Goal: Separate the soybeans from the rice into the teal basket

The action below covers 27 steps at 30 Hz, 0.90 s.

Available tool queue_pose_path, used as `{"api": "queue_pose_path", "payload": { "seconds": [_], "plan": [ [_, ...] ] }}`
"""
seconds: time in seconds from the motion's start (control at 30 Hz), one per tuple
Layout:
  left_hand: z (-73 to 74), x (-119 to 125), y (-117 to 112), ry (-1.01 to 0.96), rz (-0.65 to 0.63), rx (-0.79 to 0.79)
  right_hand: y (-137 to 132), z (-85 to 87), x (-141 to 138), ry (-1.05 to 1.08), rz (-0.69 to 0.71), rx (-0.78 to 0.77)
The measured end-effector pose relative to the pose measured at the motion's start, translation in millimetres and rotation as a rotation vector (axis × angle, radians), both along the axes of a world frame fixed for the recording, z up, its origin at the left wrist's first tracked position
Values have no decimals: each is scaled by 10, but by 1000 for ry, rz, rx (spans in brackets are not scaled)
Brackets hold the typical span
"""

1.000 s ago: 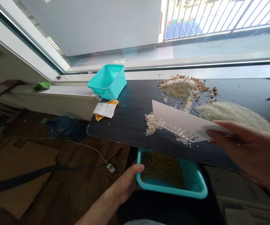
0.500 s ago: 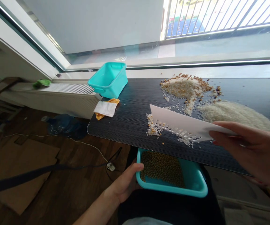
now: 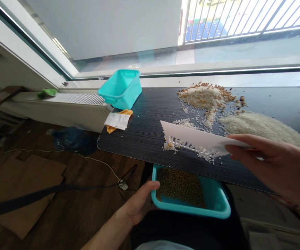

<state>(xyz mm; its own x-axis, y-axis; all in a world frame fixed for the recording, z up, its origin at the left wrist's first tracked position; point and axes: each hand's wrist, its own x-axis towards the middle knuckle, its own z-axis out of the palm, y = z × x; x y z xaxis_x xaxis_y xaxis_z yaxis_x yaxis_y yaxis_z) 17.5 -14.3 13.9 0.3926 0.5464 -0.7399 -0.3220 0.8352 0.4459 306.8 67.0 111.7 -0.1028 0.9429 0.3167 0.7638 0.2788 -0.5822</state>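
Note:
My right hand [image 3: 272, 163] pinches one end of a white slotted card [image 3: 194, 134]. Its comb-like cut edge meets the dark tabletop [image 3: 136, 139], with a small spread of rice and yellowish peas [image 3: 169, 146] by its far end. My left hand [image 3: 142, 198] grips the left rim of a turquoise tub [image 3: 191, 209] below the table's front edge, thumb over the rim. Inside that tub lie many greenish-brown peas [image 3: 182, 185]. Behind the card sits a mixed heap of rice and peas [image 3: 204, 97], and a pile of white rice [image 3: 264, 130] spreads to the right.
A second turquoise tub [image 3: 121, 88] stands at the table's back left corner. In front of it lies a folded white tissue [image 3: 117, 121] on an orange cloth. A radiator [image 3: 82, 99] runs along the left, and a large water bottle [image 3: 71, 139] lies on the floor.
My right hand has moved the card slightly left and towards me, over part of the small rice and pea spread. My left hand and the tub have stayed in place.

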Motion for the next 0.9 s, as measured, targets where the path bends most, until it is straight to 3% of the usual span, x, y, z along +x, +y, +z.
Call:
{"api": "queue_pose_path", "payload": {
  "seconds": [0.27, 0.63, 0.9],
  "plan": [
    [22, 0, 7, -15, 5, -2, -56, 53, 18, 18, -7, -93],
    [15, -4, 14, 2, -1, -6, -32, 27, 5, 8, 58, -53],
    [-4, -9, 8, 7, 0, -4, -53, 17, 35, 16, 4, -73]
  ]
}}
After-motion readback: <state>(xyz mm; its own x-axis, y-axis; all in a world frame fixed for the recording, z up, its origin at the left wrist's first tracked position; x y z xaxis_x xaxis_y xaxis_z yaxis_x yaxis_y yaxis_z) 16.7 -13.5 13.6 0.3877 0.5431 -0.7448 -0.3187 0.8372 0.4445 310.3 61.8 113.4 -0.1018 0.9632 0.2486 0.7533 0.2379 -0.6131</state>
